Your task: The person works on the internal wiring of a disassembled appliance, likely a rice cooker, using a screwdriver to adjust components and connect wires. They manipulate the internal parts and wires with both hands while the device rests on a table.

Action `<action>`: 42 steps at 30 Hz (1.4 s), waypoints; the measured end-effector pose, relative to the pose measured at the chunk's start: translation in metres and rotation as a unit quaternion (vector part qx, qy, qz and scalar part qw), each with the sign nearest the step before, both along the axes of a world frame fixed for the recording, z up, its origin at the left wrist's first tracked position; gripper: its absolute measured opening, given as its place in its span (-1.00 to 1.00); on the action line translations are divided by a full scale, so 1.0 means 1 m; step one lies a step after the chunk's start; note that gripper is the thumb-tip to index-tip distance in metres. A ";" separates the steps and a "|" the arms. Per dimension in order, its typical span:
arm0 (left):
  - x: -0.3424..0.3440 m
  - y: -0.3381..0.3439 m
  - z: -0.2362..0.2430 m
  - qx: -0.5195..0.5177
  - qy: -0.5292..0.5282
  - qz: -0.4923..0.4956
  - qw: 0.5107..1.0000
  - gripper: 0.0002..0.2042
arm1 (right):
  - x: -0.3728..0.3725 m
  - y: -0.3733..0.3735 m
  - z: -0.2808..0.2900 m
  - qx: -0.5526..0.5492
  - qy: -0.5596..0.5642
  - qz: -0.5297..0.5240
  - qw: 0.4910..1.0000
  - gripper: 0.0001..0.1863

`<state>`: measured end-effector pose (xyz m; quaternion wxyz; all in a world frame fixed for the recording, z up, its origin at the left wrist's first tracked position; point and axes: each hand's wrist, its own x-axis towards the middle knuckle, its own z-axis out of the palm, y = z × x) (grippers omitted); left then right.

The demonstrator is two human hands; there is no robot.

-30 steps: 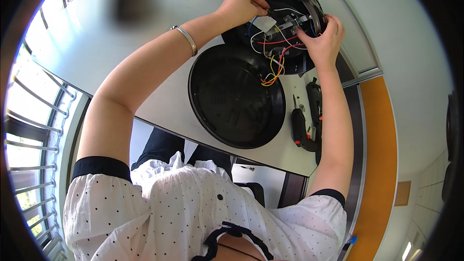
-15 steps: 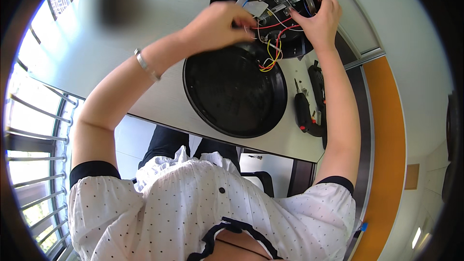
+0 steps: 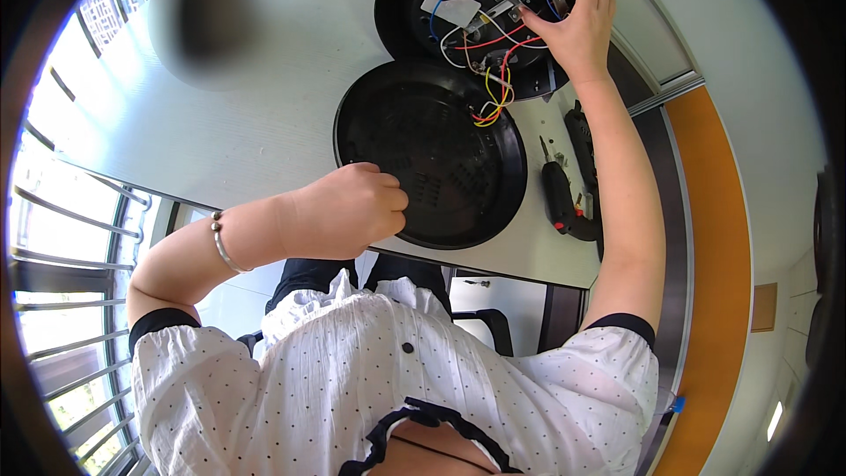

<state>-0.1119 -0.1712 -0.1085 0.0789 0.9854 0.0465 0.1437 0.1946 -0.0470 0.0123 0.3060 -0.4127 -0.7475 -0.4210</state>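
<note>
At the far edge of the table, a round black appliance housing [image 3: 414, 22] lies with its inside showing. Metal brackets, a white sheet [image 3: 454, 9] and red, white, blue and yellow wires [image 3: 498, 97] fill it. My right hand [image 3: 577, 31] grips its right rim, thumb inside and fingers outside. Nearer to me lies a shallow round black cover [image 3: 432, 159] with slots, joined to the housing by the wires. My left hand [image 3: 357, 211] is closed over the cover's near left rim. Its fingertips are hidden, so whether it grips the rim or something small cannot be told.
On the table right of the cover lies a black power screwdriver [image 3: 560, 198] with red parts. Small screws [image 3: 560, 159] are scattered beside it, and a dark tool or case [image 3: 579, 141] lies partly behind my right forearm. A blurred round dark shape [image 3: 211, 18] shows at the far left.
My left hand has left the wires at the housing and come back towards me to the cover's near left rim. My right hand stays on the housing rim.
</note>
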 end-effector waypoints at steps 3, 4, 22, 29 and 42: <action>-0.013 0.001 0.010 -0.040 -0.051 0.012 0.998 -0.93 | 0.000 -0.001 0.001 0.000 0.001 -0.008 1.000 -0.30; -0.017 0.003 0.012 -0.056 -0.075 0.017 0.996 -0.92 | 0.000 -0.001 0.000 -0.001 0.003 -0.009 1.000 -0.30; -0.056 0.050 0.057 -0.152 -0.222 0.027 0.963 -0.87 | 0.001 -0.001 0.000 0.002 0.016 -0.027 1.000 -0.27; -0.063 0.055 0.060 -0.171 -0.218 0.022 0.961 -0.88 | 0.005 0.000 -0.001 0.020 0.005 -0.015 1.000 -0.29; -0.061 0.056 0.063 -0.229 -0.222 -0.019 0.948 -0.87 | -0.004 -0.011 0.000 -0.056 0.066 -0.034 0.996 -0.22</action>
